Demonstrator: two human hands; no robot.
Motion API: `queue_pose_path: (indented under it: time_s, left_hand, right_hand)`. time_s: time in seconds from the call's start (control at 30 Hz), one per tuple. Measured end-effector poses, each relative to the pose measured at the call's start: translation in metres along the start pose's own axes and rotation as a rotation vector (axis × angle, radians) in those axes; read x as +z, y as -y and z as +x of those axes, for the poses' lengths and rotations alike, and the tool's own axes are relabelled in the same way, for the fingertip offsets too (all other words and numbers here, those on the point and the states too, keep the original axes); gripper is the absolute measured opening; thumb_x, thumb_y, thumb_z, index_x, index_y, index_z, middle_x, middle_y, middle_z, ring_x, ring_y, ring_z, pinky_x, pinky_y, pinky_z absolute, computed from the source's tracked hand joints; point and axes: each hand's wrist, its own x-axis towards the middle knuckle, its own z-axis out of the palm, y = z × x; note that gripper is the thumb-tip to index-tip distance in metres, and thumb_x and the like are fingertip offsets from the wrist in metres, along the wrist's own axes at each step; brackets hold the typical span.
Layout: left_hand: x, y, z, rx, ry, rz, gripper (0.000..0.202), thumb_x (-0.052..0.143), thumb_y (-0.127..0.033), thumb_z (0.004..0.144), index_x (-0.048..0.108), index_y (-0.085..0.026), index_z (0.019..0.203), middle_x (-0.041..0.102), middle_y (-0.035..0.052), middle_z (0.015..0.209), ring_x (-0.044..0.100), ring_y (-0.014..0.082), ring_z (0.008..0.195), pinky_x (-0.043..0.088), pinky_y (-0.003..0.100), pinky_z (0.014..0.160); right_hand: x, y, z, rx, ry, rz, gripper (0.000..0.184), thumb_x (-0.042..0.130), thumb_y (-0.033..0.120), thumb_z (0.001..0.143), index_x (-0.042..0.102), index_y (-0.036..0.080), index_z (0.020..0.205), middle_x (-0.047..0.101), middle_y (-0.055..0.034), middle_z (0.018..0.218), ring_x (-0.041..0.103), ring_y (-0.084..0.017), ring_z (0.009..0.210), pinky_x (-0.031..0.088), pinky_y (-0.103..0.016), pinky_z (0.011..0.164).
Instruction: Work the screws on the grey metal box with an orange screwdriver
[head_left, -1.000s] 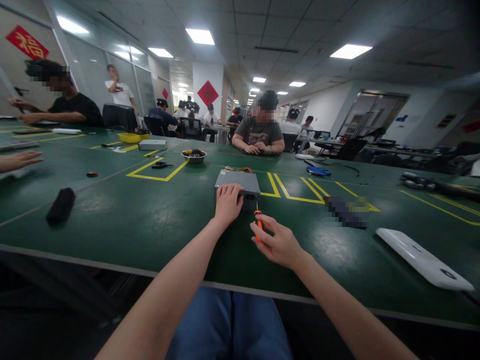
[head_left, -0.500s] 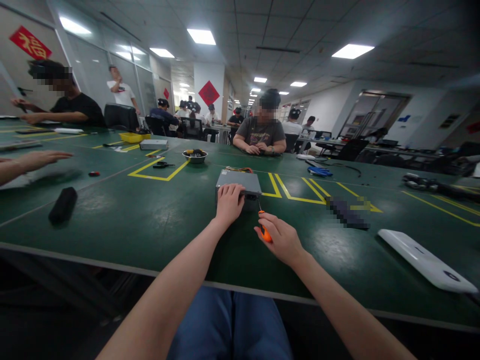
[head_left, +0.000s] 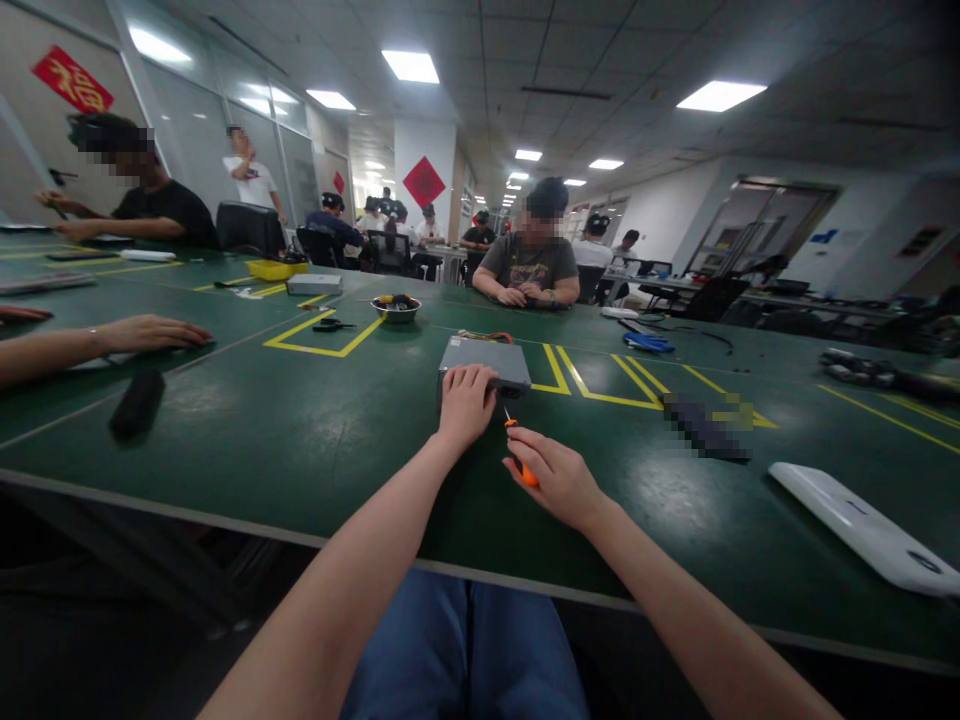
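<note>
Green desk (head_left: 247,470) holds a flat gray metal box (head_left: 484,355) at 12 o'clock. Left hand (head_left: 465,405) lies open and flat on it. Right hand (head_left: 559,482) pinches an orange screwdriver (head_left: 521,462), its thin tip pointing to 11 o'clock, just near the box.

Open-plan electronics workshop: long green benches (head_left: 225,470) with yellow tape markings (head_left: 300,351), seated workers (head_left: 532,255), a parts bowl (head_left: 395,310), an orange screwdriver (head_left: 523,470), ceiling light panels (head_left: 410,66).
</note>
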Motion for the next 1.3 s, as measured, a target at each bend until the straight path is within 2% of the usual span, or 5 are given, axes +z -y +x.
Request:
queue_pose_path:
  time_s: [0.5,0.77,0.97,1.17,1.3]
  left_hand:
    - [-0.001,-0.001,-0.001,0.006,-0.004,-0.016,0.022,0.047,-0.021,0.083,0.052,-0.024,0.104,0.057,0.003,0.112,0.047,0.0206,0.108,0.027,0.038,0.102]
    - [0.0,0.0,-0.001,0.001,0.0,-0.006,0.023,0.048,-0.022,0.082,0.052,-0.024,0.105,0.056,0.003,0.113,0.046,0.0208,0.109,0.026,0.039,0.102]
    - [0.001,0.0,0.0,0.0,0.007,-0.012,0.023,0.047,-0.021,0.082,0.052,-0.024,0.104,0.057,0.0027,0.113,0.046,0.0207,0.109,0.026,0.039,0.102]
    - [0.0,-0.001,-0.001,0.002,0.004,-0.013,0.022,0.046,-0.022,0.083,0.052,-0.024,0.104,0.056,0.0028,0.114,0.045,0.0205,0.111,0.025,0.038,0.103]
    - [0.0,-0.001,-0.001,-0.001,0.005,-0.007,0.023,0.046,-0.022,0.083,0.052,-0.024,0.105,0.056,0.0029,0.113,0.046,0.0204,0.11,0.026,0.038,0.103]
  right_hand:
    - [-0.001,0.004,-0.003,-0.021,0.212,0.052,0.034,0.047,0.031,0.087,0.047,0.016,0.117,0.045,-0.0189,0.122,0.052,-0.025,0.107,0.051,-0.034,0.08]
    - [0.005,0.003,-0.005,-0.002,0.01,0.049,0.026,0.054,0.033,0.085,0.049,0.013,0.102,0.057,-0.0162,0.105,0.06,-0.02,0.088,0.053,-0.03,0.071]
    - [-0.002,0.01,0.002,-0.047,0.164,0.037,0.029,0.045,0.03,0.089,0.049,0.016,0.113,0.049,-0.0198,0.118,0.058,-0.024,0.099,0.052,-0.032,0.075]
    - [0.003,0.01,-0.002,-0.091,0.085,0.016,0.022,0.051,0.03,0.087,0.053,0.012,0.099,0.057,-0.0174,0.109,0.061,-0.016,0.077,0.052,-0.027,0.066]
    - [0.002,0.011,-0.001,-0.043,0.118,0.057,0.027,0.047,0.035,0.088,0.052,0.012,0.102,0.057,-0.0165,0.109,0.061,-0.018,0.083,0.052,-0.027,0.068]
